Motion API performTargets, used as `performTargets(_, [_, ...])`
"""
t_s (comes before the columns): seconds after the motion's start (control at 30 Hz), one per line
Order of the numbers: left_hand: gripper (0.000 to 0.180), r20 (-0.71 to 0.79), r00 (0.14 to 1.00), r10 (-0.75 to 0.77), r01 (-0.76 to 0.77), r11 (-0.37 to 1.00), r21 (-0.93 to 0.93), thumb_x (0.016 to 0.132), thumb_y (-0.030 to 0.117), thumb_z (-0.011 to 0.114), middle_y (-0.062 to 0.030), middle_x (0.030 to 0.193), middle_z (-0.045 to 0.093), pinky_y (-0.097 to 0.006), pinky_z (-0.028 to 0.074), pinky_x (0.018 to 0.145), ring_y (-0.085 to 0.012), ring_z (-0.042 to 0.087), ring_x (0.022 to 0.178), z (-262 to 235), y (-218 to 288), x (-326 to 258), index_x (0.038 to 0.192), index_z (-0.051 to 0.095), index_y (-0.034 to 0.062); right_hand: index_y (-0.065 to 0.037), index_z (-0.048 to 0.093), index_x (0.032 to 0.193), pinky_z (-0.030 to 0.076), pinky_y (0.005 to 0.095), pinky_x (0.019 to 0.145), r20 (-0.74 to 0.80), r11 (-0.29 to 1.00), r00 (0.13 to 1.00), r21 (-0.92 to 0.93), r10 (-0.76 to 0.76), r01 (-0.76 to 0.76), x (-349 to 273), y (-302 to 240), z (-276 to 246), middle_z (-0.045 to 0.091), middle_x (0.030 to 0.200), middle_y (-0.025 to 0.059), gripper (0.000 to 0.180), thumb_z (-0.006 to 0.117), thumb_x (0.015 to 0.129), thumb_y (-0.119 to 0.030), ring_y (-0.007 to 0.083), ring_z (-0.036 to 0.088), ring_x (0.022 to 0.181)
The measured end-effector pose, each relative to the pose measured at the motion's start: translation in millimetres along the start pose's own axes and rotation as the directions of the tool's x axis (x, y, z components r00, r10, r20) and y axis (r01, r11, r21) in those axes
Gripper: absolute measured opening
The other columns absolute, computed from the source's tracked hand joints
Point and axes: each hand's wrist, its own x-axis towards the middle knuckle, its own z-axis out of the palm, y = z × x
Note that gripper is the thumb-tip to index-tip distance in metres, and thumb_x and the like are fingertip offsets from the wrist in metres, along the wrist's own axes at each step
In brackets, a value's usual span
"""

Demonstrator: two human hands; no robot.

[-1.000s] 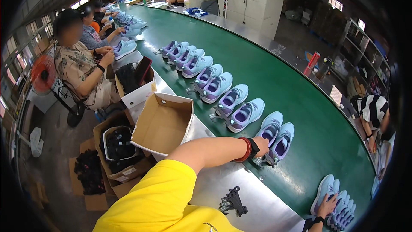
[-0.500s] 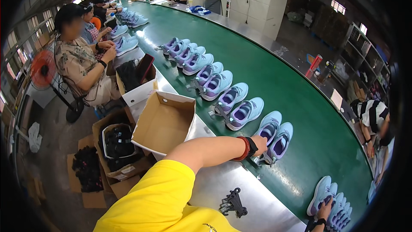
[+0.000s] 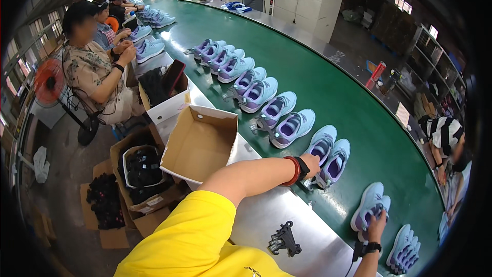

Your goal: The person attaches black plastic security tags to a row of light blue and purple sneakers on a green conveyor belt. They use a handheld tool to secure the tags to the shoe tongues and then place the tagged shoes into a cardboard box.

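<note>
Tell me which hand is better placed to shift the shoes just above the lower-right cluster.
Right, most likely. The right hand has its fingers at the openings of those shoes, while the left hand is at another pair, farther left along the green surface.

Left-hand pair (image 3: pixel 339 160): two light-blue sneakers with purple linings, soles down, side by side, toes pointing away from the person; on the green surface (image 3: pixel 287 184) near its metal border.
Contact, left hand (image 3: pixel 310 165): at the heel of the left shoe.
Right-hand pair (image 3: pixel 367 201): matching light-blue and purple sneakers, close together, toes pointing away; right shoe partly hidden.
Contact, right hand (image 3: pixel 377 227): fingers at the shoe openings.
</note>
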Motion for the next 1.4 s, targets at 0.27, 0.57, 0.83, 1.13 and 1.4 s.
performTargets(0.27, [0.033,-0.015,0.998,-0.059,0.059,0.997,-0.043,0.079,0.01,0.058,-0.0197,0.111,0.052,-0.042,0.051,0.077,-0.0336,0.061,0.096,10,-2,2,0.112,0.064,0.0115,0.002,0.04,0.135,0.038,0.0413,0.101,0.045,0.984,0.985,0.073,-0.168,0.165,-25,-94,28,0.052,0.127,0.0246,0.065,0.066,0.076,-0.007,0.0407,0.048,0.118])
performTargets(0.57, [0.032,-0.15,0.989,0.016,-0.05,0.972,-0.23,0.083,0.011,0.051,-0.0232,0.112,0.047,-0.048,0.048,0.082,-0.0412,0.059,0.091,-3,-8,-27,0.114,0.058,0.0092,-0.003,0.055,0.117,0.04,0.0417,0.092,0.204,0.705,0.676,0.257,-0.708,0.661,-160,-138,2,0.056,0.111,0.016,0.053,0.074,0.067,-0.006,0.0345,0.051,0.105])
performTargets(0.83, [0.032,-0.572,0.816,0.087,-0.095,0.995,0.016,0.077,0.002,0.055,-0.0159,0.11,0.054,-0.042,0.051,0.075,-0.0348,0.059,0.09,-24,0,-46,0.108,0.059,0.0084,-0.004,0.059,0.109,0.043,0.0389,0.085,0.425,0.704,0.579,0.243,-0.695,0.667,-211,-160,6,0.056,0.103,0.0131,0.042,0.073,0.07,-0.01,0.0314,0.051,0.096])
performTargets(1.13, [0.035,-0.524,0.826,0.207,-0.421,0.846,-0.328,0.079,0.003,0.059,-0.0086,0.111,0.056,-0.041,0.051,0.076,-0.0324,0.061,0.09,-11,114,16,0.113,0.056,0.0075,-0.006,0.06,0.088,0.043,0.0376,0.076,0.475,0.781,0.631,0.249,-0.613,0.572,-211,-146,8,0.059,0.082,0.0093,0.025,0.074,0.069,-0.013,0.0296,0.053,0.083])
performTargets(1.4, [0.015,-0.454,0.87,0.192,-0.434,0.734,-0.522,0.077,0.004,0.061,-0.0165,0.087,0.064,-0.043,0.049,0.071,-0.0368,0.062,0.084,11,126,53,0.091,0.06,0.0031,-0.006,0.053,0.104,0.046,0.0249,0.058,0.532,0.577,0.837,0.727,-0.131,-0.372,-185,-94,13,0.061,0.073,0.0034,0.015,0.055,0.09,-0.011,0.0108,0.057,0.063])
